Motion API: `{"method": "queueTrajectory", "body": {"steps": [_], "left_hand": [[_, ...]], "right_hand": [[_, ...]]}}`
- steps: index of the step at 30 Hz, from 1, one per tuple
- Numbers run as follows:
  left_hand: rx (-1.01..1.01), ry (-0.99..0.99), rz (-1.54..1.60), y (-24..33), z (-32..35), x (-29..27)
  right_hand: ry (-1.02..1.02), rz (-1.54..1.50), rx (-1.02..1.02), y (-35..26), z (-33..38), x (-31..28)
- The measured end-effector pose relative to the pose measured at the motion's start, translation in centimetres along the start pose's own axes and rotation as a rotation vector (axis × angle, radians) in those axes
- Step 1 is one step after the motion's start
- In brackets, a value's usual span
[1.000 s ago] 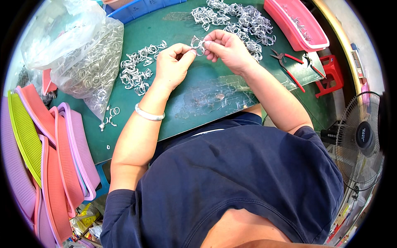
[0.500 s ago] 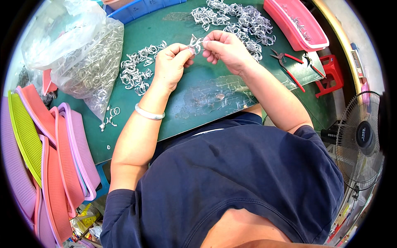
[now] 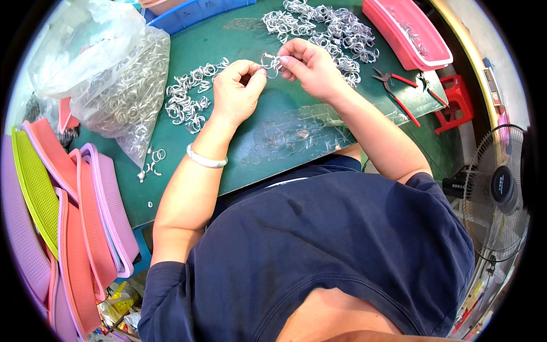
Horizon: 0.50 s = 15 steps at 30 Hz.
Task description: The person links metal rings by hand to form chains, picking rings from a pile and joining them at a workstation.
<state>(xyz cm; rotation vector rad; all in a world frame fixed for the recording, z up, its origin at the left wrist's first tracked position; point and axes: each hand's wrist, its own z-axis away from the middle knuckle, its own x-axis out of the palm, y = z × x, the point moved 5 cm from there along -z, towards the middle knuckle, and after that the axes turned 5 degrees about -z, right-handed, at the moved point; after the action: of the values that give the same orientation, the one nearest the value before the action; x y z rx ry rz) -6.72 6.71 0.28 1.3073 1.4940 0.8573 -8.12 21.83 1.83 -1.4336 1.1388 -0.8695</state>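
Note:
Both my hands are raised over the green table, fingertips close together. A small cluster of silver metal rings (image 3: pixel 270 64) sits between them. My right hand (image 3: pixel 310 67) pinches the rings from the right with thumb and fingers. My left hand (image 3: pixel 239 91), a pale bangle on its wrist, is closed in a pinch at the rings' left edge; its fingertips partly hide the contact. Beside my left hand lies a loose pile of silver rings (image 3: pixel 188 97). A larger heap of similar rings (image 3: pixel 336 34) spreads behind my right hand.
A clear plastic bag (image 3: pixel 122 94) full of rings stands at left, beside stacked coloured baskets (image 3: pixel 71 211). Red-handled pliers (image 3: pixel 393 94) lie at right below a pink basket (image 3: pixel 407 34). A blue tray (image 3: pixel 196 12) is at the back; a fan (image 3: pixel 494 191) stands right.
The rings between my hands have turned, showing a rounder loop. My right hand has shifted slightly up and left; my left thumb has changed position.

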Motion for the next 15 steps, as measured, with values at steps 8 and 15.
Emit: {"method": "queueTrajectory", "body": {"steps": [8, 15], "left_hand": [[0.073, 0.045, -0.108, -0.1, -0.2, -0.1], [0.026, 0.055, -0.053, -0.5, -0.2, -0.2]], "right_hand": [[-0.034, 0.12, 0.01, 0.0, -0.2, -0.2], [0.073, 0.591, -0.499, -2.8, 0.8, 0.4]]}}
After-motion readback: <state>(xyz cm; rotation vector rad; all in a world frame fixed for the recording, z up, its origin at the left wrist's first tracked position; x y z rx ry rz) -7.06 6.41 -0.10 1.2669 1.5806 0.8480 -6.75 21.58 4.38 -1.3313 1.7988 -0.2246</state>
